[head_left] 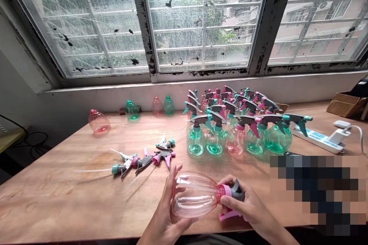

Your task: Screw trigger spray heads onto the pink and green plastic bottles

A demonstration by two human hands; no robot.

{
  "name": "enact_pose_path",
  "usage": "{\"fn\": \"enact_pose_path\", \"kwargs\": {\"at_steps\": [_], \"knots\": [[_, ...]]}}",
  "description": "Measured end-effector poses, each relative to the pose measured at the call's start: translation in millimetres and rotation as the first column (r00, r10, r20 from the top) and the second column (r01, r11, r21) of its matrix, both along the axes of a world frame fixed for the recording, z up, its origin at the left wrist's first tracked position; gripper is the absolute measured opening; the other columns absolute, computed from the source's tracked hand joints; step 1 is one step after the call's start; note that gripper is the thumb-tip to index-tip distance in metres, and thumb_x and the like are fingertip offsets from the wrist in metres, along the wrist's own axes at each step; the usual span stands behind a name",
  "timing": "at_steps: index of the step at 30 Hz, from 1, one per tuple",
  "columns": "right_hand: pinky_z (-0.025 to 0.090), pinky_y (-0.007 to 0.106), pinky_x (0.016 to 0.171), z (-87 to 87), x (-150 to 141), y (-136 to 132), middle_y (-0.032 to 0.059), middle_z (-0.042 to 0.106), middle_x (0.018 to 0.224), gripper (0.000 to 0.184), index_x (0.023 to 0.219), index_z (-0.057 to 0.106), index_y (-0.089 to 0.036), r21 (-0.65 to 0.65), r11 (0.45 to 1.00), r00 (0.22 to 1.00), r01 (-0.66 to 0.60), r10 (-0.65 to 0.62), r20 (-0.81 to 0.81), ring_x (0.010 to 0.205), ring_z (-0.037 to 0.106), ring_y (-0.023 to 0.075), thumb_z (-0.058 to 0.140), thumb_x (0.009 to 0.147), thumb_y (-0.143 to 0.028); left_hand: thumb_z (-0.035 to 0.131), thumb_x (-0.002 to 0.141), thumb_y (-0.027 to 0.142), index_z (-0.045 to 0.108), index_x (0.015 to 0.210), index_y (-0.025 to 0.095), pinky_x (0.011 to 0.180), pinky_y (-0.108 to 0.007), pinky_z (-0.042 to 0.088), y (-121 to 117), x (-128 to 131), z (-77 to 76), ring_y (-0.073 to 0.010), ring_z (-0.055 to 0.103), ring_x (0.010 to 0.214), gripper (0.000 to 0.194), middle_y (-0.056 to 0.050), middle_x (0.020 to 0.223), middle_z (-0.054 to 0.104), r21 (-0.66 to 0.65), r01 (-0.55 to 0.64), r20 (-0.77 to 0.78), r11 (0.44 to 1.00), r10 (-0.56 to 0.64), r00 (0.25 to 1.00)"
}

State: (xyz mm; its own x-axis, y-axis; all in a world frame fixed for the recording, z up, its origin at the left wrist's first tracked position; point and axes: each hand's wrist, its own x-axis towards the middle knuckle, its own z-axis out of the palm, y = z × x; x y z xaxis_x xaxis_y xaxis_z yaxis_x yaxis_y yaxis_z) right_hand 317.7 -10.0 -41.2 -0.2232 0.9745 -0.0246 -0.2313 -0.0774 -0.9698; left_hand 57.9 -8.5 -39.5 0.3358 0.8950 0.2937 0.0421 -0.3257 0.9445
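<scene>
A clear pink spray bottle (195, 195) lies sideways between my hands, above the table's near edge. My left hand (169, 206) cups its base, fingers up along the far side and thumb below. At the neck, my right hand (238, 199) grips the pink collar of the grey and pink spray head (236, 190), with the pink trigger hanging below. The head sits on the bottle's neck, and a pale tube shows inside. Just beyond my left hand, several loose spray heads (143, 160) with thin tubes lie on the wooden table (71, 206).
Rows of green and pink spray bottles with heads (214, 141) stand at the back right. Headless bottles, including a pink one (99, 122) and a green one (132, 111), stand at the back left. A power strip (319, 139) and a cardboard box (345, 104) are at right.
</scene>
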Motion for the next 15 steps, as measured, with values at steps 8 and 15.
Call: {"fn": "enact_pose_path", "kwargs": {"at_steps": [8,15], "knots": [[0.055,0.028,0.065,-0.5,-0.1,-0.9,-0.0014,0.073,0.072,0.042,0.096,0.067,-0.018,0.040,0.999,0.999,0.011,-0.012,0.038,0.064,0.069,0.0168,0.090,0.078,-0.048,0.082,0.087,0.045,0.008,0.167,0.042,0.122,-0.047,0.039,-2.4,-1.4,4.5,-0.0386,0.030,0.156,0.109,-0.008,0.178,0.012,-0.023,0.013,-0.005,1.000,-0.013,1.000],[0.060,0.031,0.064,-2.0,0.7,0.3,-0.0015,0.070,0.071,0.044,0.097,0.066,-0.018,0.017,1.000,1.000,0.003,-0.003,0.016,0.063,0.069,0.0176,0.090,0.079,-0.049,0.079,0.089,0.044,0.013,0.166,0.047,0.117,-0.044,0.044,-1.6,0.0,3.1,-0.0346,0.048,0.143,0.101,-0.007,0.177,0.012,-0.037,0.025,0.008,0.999,-0.024,1.000]]}}
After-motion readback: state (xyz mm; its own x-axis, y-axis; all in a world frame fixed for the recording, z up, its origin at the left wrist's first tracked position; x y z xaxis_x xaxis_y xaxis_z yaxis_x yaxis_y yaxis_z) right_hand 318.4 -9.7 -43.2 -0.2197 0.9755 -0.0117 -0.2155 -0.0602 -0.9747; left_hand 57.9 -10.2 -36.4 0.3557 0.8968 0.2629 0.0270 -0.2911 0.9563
